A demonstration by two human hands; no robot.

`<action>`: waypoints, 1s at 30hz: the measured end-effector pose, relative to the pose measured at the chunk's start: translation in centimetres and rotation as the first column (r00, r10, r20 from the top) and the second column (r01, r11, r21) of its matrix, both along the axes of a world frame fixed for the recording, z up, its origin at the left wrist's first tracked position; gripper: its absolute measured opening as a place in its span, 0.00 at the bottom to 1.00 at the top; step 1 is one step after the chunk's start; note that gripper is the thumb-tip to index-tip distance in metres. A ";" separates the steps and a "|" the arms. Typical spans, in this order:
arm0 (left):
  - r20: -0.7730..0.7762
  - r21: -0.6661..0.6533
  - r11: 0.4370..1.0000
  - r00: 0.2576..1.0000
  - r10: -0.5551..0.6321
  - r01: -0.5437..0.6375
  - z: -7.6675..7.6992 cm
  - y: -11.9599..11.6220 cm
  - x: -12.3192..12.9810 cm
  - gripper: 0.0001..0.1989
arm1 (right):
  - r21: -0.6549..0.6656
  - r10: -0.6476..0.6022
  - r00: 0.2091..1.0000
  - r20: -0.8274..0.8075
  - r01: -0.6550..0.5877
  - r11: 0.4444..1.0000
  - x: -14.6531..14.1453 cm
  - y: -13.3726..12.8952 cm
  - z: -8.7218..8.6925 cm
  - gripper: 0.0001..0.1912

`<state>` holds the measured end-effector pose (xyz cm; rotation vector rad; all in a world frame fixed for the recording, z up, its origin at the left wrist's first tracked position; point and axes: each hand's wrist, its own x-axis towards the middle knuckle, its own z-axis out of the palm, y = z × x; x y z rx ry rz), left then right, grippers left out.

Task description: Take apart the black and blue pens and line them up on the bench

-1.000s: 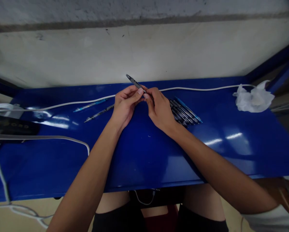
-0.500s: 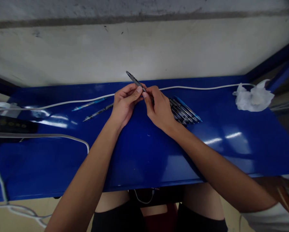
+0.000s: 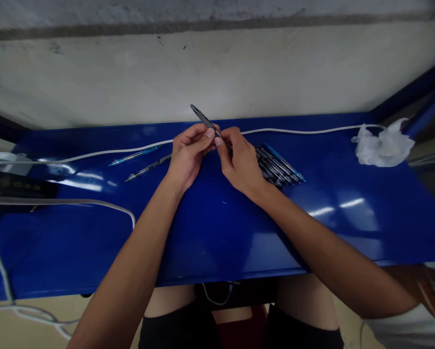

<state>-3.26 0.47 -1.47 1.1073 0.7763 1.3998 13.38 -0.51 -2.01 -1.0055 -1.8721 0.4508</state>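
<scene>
Between both hands, above the back half of the blue table (image 3: 210, 237), a dark grey pen (image 3: 202, 116) is held at a slant, its tip pointing up and left. My left hand (image 3: 189, 155) pinches its middle with thumb and fingers. My right hand (image 3: 241, 160) is closed around its lower right end, which the fingers partly hide. Several black pens and a blue one lie in a pen pile (image 3: 277, 167) just right of my right hand. Left of my left hand lie a light blue pen (image 3: 134, 155) and a black clear-barrelled pen (image 3: 148, 168), whose far end is hidden.
A white cable (image 3: 293, 131) runs along the back of the table by the pale wall. On the right sits a crumpled white plastic bag (image 3: 383, 144). A black box (image 3: 17, 186) and another cable (image 3: 94, 203) are at the left.
Both hands stay nearly in place, still holding the pen. The right fingers and the pen shift only very slightly; the view also moves a little.
</scene>
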 end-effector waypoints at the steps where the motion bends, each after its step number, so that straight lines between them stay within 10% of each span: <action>1: 0.001 0.002 1.000 1.000 -0.003 0.003 0.0 0.0 0.0 0.10 | -0.008 0.000 1.000 -0.010 0.000 1.000 0.0 0.0 0.0 0.10; 30: 0.005 0.000 0.999 0.999 0.036 -0.036 0.1 -0.1 -0.1 0.13 | -0.054 -0.004 0.999 0.035 0.006 0.999 0.1 -0.2 0.3 0.15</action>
